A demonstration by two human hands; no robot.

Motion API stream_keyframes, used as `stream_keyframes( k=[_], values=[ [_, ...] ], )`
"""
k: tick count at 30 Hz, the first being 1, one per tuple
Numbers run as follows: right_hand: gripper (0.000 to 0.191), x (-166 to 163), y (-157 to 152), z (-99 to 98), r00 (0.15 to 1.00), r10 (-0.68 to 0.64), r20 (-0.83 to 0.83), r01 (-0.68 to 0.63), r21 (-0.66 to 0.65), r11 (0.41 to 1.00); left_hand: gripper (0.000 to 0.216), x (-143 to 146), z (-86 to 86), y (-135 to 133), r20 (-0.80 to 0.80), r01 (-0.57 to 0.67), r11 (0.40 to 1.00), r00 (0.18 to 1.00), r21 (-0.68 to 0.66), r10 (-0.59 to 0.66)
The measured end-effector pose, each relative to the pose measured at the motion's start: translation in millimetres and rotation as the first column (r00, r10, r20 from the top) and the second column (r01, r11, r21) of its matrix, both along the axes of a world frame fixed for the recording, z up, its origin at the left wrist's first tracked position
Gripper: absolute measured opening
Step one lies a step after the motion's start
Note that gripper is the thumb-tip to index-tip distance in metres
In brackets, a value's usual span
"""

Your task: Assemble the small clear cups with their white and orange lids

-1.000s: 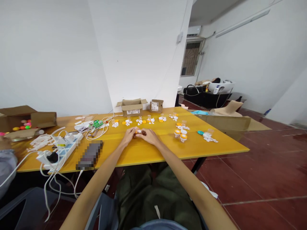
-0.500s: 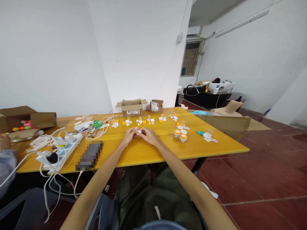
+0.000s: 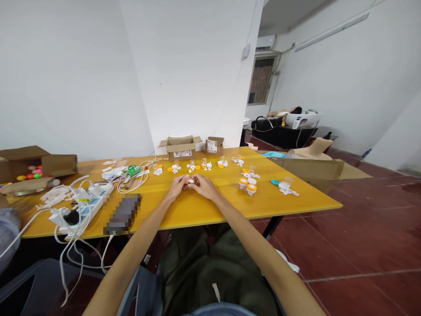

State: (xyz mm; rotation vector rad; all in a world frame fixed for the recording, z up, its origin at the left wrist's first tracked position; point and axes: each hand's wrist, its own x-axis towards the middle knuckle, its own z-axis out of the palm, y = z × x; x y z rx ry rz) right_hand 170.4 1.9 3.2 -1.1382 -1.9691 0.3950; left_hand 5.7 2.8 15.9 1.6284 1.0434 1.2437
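Observation:
Over the middle of the yellow table, my left hand [image 3: 176, 186] and my right hand [image 3: 203, 186] meet with fingers closed around a small white-and-orange piece [image 3: 190, 181]. The fingers cover most of it, so its exact kind is hard to make out. Beyond my hands lie clusters of small white parts [image 3: 175, 169] with orange rings and clear cups. To the right stand several small clear jars with orange or white lids [image 3: 251, 188]. Farther right, a teal lid [image 3: 275, 182] lies beside more white parts [image 3: 287, 190].
Two cardboard boxes [image 3: 182, 149] stand at the table's back edge. On the left are a power strip [image 3: 94, 208] with tangled white cables, a blurred-out dark device [image 3: 123, 213] and an open carton [image 3: 61, 165] with coloured balls. Part of a person's sleeve [image 3: 8, 232] shows at the left edge.
My hands stay in nearly the same place, with only slight finger movement on the piece. At the far left, the other person's hand has gone out of view.

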Motion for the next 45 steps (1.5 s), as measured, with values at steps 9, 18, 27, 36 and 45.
stream_keyframes(
  k=[9, 18, 27, 36, 45],
  values=[
    [0.029, 0.9, 0.6, -0.1, 0.999, -0.018, 0.038, 0.018, 0.010, 1.000, 0.050, 0.1, 2.4, -3.0, -0.001, 0.007, 1.000, 1.000, 0.007, -0.007],
    [0.017, 0.5, -2.3, 2.6, 1.000, 0.008, 0.003, -0.008, -0.003, 1.000, 0.051, 1.7, 5.2, -5.9, -0.007, 0.011, 1.000, 1.000, 0.003, -0.011],
    [0.021, 0.4, -1.5, 1.7, 0.999, -0.021, 0.026, 0.021, -0.010, 1.000, 0.049, 1.5, 4.9, -5.0, -0.017, 0.004, 1.000, 1.000, 0.007, -0.004],
    [0.025, 0.3, 0.2, 1.1, 1.000, 0.004, 0.028, -0.005, 0.029, 1.000, 0.048, 0.2, 4.4, -4.8, -0.017, 0.015, 1.000, 1.000, 0.006, -0.015],
    [0.024, 0.3, -0.6, 0.1, 1.000, -0.007, 0.010, 0.007, 0.003, 1.000, 0.048, 0.2, 2.9, -3.5, -0.001, 0.006, 1.000, 1.000, -0.005, -0.006]
  ],
)
